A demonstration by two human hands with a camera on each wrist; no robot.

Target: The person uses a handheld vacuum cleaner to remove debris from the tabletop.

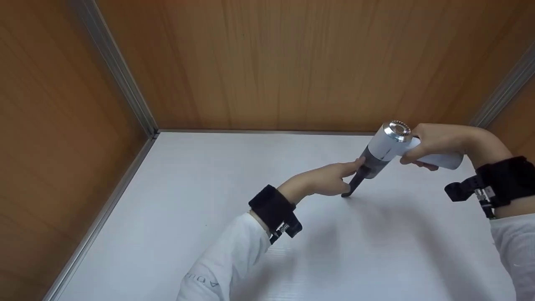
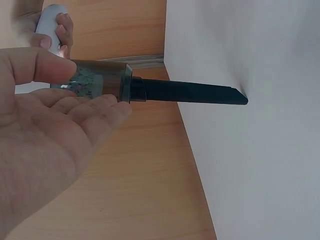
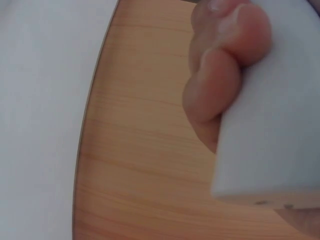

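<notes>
A white handheld vacuum with a chrome rear cap hangs tilted over the white table, its black crevice nozzle pointing down so the tip touches or nearly touches the surface. My right hand grips the white handle, fingers curled round it. My left hand pinches the smoky dust cup, thumb on top and fingers underneath. In the left wrist view the nozzle reaches out past my left hand to the white surface.
Wooden walls close in the table at the back and both sides, with metal trim in the corners and along the left table edge. Both wrists wear black straps over white sleeves.
</notes>
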